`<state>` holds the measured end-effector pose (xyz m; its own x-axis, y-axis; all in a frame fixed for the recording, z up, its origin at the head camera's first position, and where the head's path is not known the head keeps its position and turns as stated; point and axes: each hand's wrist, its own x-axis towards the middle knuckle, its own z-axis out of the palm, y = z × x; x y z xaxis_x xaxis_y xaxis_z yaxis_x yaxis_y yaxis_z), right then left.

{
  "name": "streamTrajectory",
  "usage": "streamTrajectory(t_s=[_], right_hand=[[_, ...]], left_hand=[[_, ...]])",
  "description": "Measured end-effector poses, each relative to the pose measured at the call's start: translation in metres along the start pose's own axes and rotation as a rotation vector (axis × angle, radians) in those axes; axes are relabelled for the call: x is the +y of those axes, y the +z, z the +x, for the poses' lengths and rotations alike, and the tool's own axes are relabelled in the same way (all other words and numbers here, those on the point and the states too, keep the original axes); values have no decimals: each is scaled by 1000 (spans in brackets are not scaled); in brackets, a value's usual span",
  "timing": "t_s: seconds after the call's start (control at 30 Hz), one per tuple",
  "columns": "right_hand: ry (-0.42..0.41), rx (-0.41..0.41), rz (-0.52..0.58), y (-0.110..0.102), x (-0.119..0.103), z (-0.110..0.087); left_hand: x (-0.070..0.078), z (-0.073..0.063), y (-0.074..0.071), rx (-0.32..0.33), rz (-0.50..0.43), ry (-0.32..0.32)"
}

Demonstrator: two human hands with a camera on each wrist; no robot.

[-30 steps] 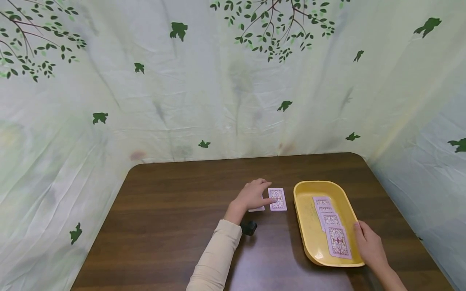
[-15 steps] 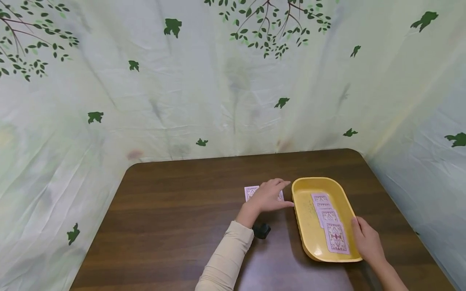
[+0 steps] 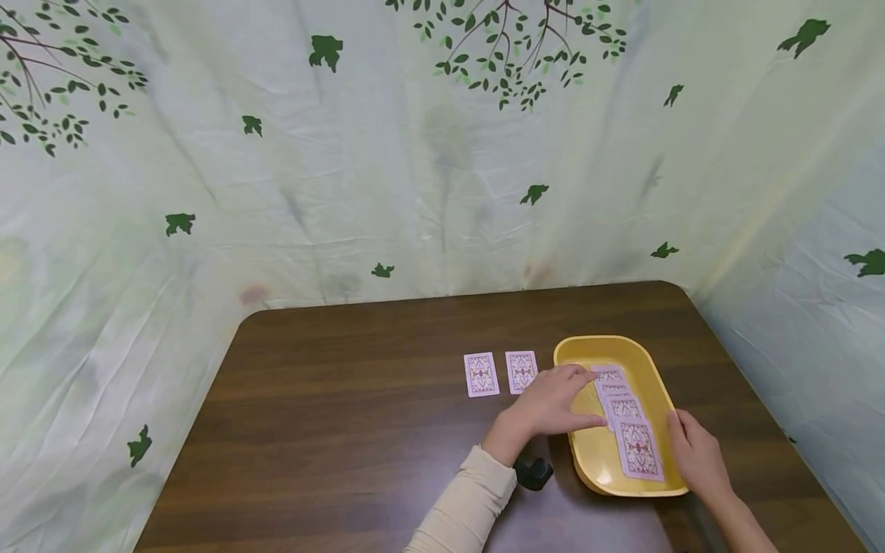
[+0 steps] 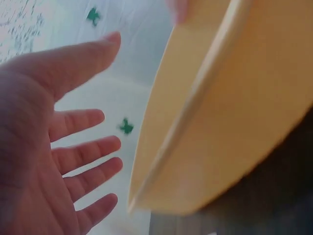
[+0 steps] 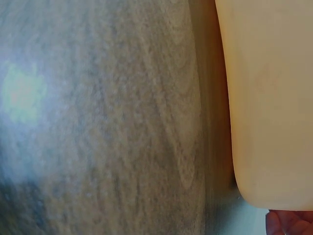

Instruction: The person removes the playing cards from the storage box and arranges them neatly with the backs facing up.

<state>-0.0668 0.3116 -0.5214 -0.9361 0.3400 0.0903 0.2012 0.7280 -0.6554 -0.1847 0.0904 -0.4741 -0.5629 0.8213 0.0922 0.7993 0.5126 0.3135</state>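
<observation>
My left hand [image 3: 553, 401] reaches over the left rim of the yellow tray [image 3: 600, 470], its thumb and fingers spread and nothing between them. In the left wrist view those fingers [image 4: 93, 152] stand apart beside the tray wall [image 4: 234, 132]. My right hand [image 3: 701, 453] grips the tray's right rim, thumb on top; in the right wrist view its fingertips [image 5: 291, 223] show at the tray's edge. Several patterned playing cards [image 3: 639, 449] lie overlapping in a row inside the tray, backs up. Two more cards lie on the table, a left card [image 3: 482, 375] and a right card [image 3: 520, 370] partly behind my left hand.
The brown wooden table [image 3: 332, 430] has rounded far corners. A pale curtain [image 3: 415, 169] printed with leaves and birds hangs behind and around it. A black device [image 3: 534, 474] sits at my left wrist, below the sleeve [image 3: 470, 499].
My left hand has moved right, from above the two table cards to over the tray, uncovering the left card. The right hand keeps its grip on the tray. The head view has shifted slightly.
</observation>
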Motion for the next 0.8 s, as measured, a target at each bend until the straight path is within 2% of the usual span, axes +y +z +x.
streamTrajectory(t_s=[0.27, 0.43, 0.57, 0.8], right_hand=[[-1, -10, -3, 0, 1, -1], [-1, -9, -3, 0, 1, -1], [-16, 5, -1, 1, 2, -1], [-25, 20, 6, 2, 3, -1]], left_hand=[[36, 12, 21, -58, 154, 42], [51, 20, 36, -122, 211, -5], [61, 25, 48, -146, 250, -45], [71, 25, 65, -183, 340, -66]])
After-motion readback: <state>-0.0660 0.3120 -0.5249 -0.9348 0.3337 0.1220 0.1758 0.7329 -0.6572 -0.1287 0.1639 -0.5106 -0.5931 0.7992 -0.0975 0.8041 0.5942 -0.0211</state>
